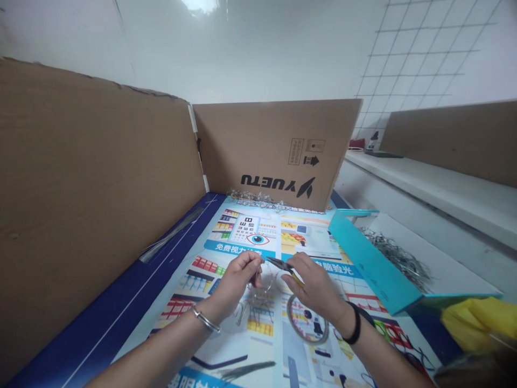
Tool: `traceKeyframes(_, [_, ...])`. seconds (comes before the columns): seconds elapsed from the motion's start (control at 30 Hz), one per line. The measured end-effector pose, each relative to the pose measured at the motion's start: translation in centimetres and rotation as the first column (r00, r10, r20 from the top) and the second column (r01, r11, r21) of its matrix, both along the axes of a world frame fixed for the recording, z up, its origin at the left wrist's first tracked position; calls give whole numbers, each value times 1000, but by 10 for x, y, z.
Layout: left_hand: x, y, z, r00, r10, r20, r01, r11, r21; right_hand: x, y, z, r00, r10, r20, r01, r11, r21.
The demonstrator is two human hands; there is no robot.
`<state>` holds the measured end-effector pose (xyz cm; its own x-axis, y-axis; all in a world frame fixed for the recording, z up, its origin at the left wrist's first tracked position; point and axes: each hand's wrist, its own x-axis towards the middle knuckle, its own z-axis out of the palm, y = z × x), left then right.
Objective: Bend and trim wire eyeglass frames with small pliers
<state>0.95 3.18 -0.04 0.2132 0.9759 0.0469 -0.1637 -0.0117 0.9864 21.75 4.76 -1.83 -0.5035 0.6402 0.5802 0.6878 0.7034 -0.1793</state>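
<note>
My right hand (313, 283) is closed round needle-nose pliers (283, 265) with dark jaws and a yellow handle. The jaws point left, their tips close to the fingers of my left hand (242, 272). That hand is pinched on a thin wire loop (264, 291), which hangs below the fingers. Whether the jaws grip the wire I cannot make out. A coil of grey wire (309, 338) lies under my right wrist. Some bent wire pieces (241, 312) rest on the printed mat (258, 372) beneath my left hand.
A blue box (375, 269) at the right holds a heap of wire pieces (398, 258). Cardboard panels (278, 140) stand behind and at the left. Small clear and metal parts (254, 195) line the back edge. Straight wires lie at left (172, 234) and front (248, 369). Yellow cloth (476, 326) lies at right.
</note>
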Motion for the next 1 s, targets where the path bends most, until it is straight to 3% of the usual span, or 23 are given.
traceKeyframes(0.3, [1, -1, 3, 1000, -5, -16, 5, 1000, -6, -2, 0, -3, 998, -48, 44, 46, 998, 43])
traceKeyframes(0.53, [1, -1, 5, 999, -9, -48, 9, 1000, 1, -4, -2, -2, 988, -130, 87, 115, 981, 156])
traceKeyframes(0.8, [0, -3, 11, 992, 47, -117, -47, 999, 7, -4, -11, 11, 915, -294, 276, 186, 916, 357])
traceKeyframes(1.0, [6, -12, 18, 991, 102, -85, -105, 994, -38, -3, -14, 8, 894, -359, 268, 207, 861, 464])
